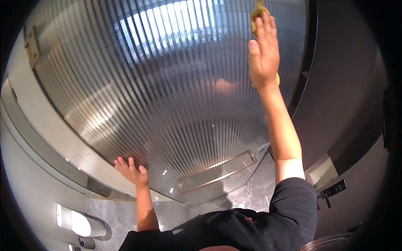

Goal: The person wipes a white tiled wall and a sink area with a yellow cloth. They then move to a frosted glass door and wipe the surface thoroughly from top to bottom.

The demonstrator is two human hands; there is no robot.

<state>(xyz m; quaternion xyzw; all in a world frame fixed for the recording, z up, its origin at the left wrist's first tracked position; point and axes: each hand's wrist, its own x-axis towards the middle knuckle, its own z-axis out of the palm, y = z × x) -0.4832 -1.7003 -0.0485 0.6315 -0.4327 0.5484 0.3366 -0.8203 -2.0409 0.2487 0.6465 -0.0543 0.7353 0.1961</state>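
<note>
A large ribbed glass door (176, 103) stands in front of me, with a long metal pull handle (216, 180) near its bottom in the picture. My right hand (265, 53) is raised and lies flat over a yellow cloth (255, 22) high on the right side of the glass. The palm covers most of the cloth; bits of it show past the fingers and below the wrist. Down at the left, my left hand (135, 174) is empty, fingers apart, by the door's left edge. Whether it touches the glass I cannot tell.
A metal hinge (33, 50) joins the glass at the upper left. A white toilet (83, 222) and a small bin (85, 242) stand on the grey marble-look floor (116, 213). To the right are a dark panel (339, 78) and a black door lock with lever (334, 189).
</note>
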